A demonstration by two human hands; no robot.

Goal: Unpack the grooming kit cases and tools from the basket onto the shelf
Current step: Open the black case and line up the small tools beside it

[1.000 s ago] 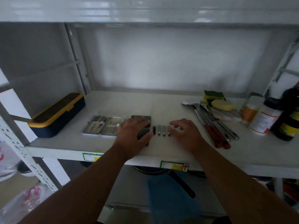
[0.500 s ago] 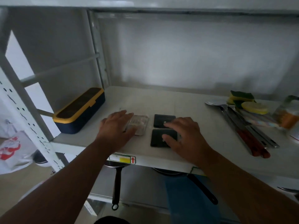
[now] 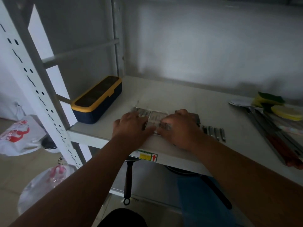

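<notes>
Pressing both hands flat on an open metal grooming case [image 3: 151, 116] near the shelf [image 3: 180, 99] front edge.
Left hand [image 3: 131, 126] and right hand [image 3: 178, 128] lie spread, gripping nothing; a yellow edge label [image 3: 146, 156] shows a red arrow, text unreadable.

Shelf [image 3: 188, 99]: smooth painted metal, matt white; open kit case [image 3: 153, 117]: shiny metal; storage box [image 3: 98, 99]: smooth plastic, navy with yellow rim; sponge [image 3: 268, 99]: rough

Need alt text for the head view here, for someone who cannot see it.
Both hands, left hand and right hand, press flat on an open grooming kit case lying near the shelf front edge. Small metal tools lie in a row to its right; a navy-and-yellow box sits left.
</notes>
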